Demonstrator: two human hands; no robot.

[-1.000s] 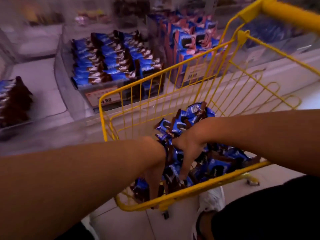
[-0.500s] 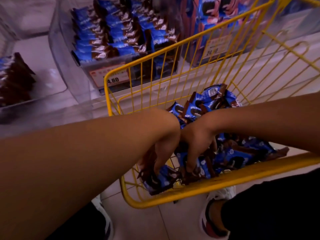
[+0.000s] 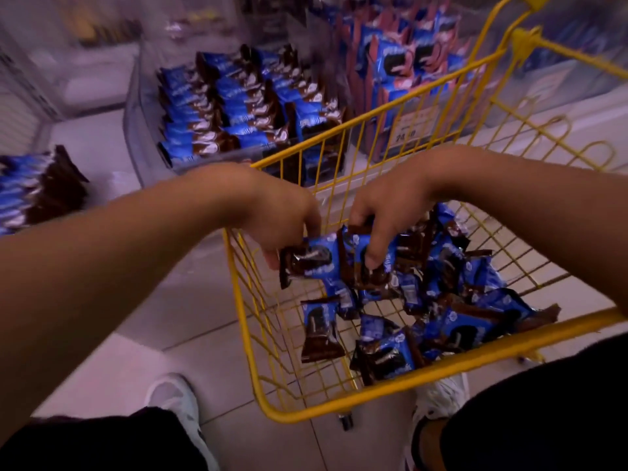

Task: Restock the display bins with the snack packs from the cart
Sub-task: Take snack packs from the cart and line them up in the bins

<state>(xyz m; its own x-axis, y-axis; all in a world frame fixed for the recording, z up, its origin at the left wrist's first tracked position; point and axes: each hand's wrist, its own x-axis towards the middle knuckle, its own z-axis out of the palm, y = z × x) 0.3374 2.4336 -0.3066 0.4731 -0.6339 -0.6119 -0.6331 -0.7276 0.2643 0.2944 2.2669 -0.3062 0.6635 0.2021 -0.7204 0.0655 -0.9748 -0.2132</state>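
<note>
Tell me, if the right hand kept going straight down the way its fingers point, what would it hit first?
Probably the loose snack packs heaped in the cart right below the right hand, which already grips packs; depth is hard to judge.

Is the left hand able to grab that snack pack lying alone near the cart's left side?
Probably yes, once free: the lone snack pack lies uncovered just below the left hand, but its fingers already hold another pack.

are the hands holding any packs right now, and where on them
Yes. The left hand pinches a blue snack pack by its top edge. The right hand grips another pack, fingers curled over its front, both above the yellow cart.
</note>
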